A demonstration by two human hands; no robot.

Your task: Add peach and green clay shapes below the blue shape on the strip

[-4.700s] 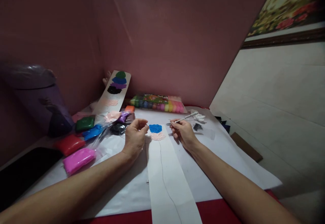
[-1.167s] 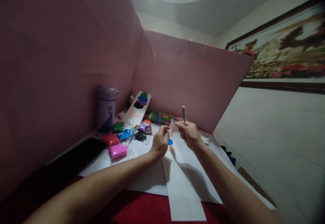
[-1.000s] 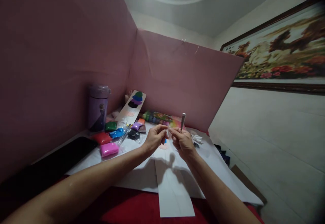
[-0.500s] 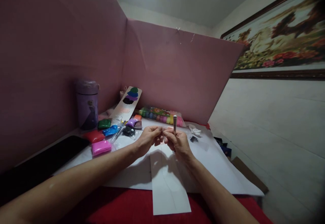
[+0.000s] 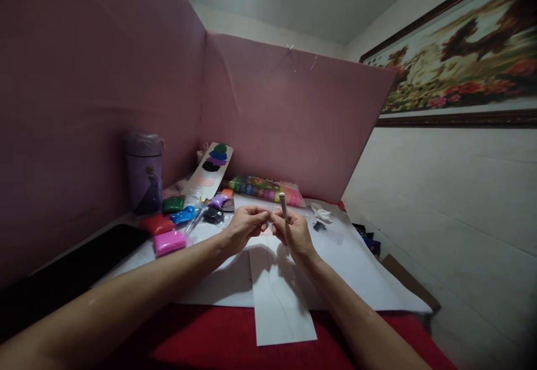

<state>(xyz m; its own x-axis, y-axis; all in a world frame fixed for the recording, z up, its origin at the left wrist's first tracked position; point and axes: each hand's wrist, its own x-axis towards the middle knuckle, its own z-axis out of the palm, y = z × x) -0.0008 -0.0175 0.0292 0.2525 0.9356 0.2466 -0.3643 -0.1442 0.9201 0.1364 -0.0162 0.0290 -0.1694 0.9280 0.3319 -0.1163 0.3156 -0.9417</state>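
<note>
My left hand (image 5: 243, 227) and my right hand (image 5: 291, 233) meet fingertip to fingertip above the far end of a long white paper strip (image 5: 279, 294). My right hand grips a thin metal tool (image 5: 283, 204) that stands nearly upright from its fist. Both hands pinch something small between their fingertips; I cannot make out what it is. The far end of the strip is hidden behind my hands.
Bags of coloured clay (image 5: 170, 242) lie at the left on a white sheet (image 5: 369, 280). A purple tumbler (image 5: 144, 171), a second strip with coloured shapes (image 5: 212, 168) and a clay pack (image 5: 266, 188) stand by the pink screen (image 5: 293, 118). A black slab (image 5: 71, 272) lies left.
My hands lifted from the strip, where blue clay showed, and came together in a pinch. The tool swung from lying flat to upright. My view tilted up and shifted.
</note>
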